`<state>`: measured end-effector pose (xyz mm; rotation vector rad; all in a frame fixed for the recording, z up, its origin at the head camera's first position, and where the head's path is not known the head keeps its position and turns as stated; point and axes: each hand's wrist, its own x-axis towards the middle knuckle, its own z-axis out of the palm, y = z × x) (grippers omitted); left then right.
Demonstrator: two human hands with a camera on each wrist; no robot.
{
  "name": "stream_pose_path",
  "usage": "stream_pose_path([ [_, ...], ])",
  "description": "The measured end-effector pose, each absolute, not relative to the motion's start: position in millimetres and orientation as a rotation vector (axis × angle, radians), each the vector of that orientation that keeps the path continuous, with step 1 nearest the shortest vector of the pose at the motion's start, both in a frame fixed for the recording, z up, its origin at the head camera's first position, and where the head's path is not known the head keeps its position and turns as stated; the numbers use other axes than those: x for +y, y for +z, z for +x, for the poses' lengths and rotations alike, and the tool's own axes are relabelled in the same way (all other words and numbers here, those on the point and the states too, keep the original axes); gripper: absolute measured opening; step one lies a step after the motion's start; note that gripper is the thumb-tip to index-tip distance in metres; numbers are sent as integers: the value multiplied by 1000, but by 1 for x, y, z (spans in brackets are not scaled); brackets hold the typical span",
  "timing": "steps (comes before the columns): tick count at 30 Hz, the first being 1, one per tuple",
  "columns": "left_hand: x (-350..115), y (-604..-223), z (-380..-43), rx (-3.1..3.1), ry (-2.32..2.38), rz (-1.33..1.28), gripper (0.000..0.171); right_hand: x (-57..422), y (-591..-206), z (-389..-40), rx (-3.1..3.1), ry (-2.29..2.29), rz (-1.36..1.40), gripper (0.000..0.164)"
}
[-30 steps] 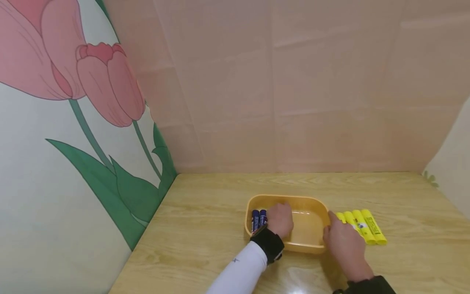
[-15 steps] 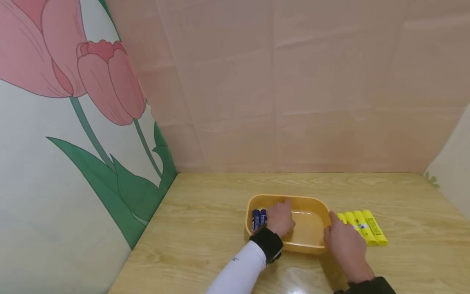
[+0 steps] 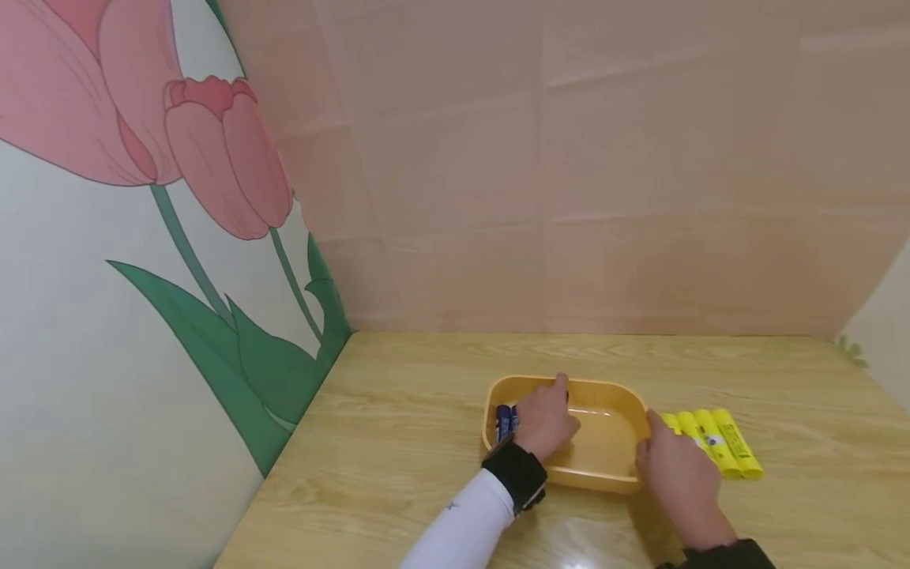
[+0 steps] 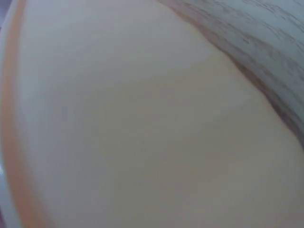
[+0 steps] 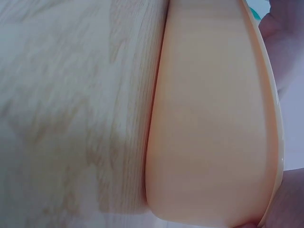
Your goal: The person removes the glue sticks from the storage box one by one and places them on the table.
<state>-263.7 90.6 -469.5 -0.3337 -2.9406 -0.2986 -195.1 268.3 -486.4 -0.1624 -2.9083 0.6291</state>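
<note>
A yellow-orange plastic tray [image 3: 604, 444] with rounded corners lies on the table in the head view. My left hand [image 3: 546, 419] is inside it, index finger stretched toward the far rim; its other fingers are largely hidden, and a small dark patch shows beside the index finger. Left of that hand lie dark blue printed tubes [image 3: 503, 423], partly covered by it. At the tray's right end, my right hand [image 3: 681, 478] grips the rim. Just beyond that hand, several yellow printed tubes [image 3: 735, 442] lie side by side. In the left wrist view, the tray wall [image 4: 142, 118] is blurred.
The wood-patterned table [image 3: 398, 442] extends on both sides of the tray. A pinkish sheet [image 3: 569, 197] hangs behind it. On the left stands a pale panel with painted tulips [image 3: 227, 166]. Another pale panel [image 3: 881, 316] borders the right.
My left index finger has straightened toward the far rim, and the thumb has spread to the right. My right hand keeps its grip on the tray. The head view has shifted slightly.
</note>
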Motion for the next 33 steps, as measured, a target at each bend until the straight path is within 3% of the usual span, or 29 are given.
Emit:
stream_pose_path([
  [33,34,-393,-232,-2976,-895,-277,51,270,-487,-197,-2936,614,-165,51],
])
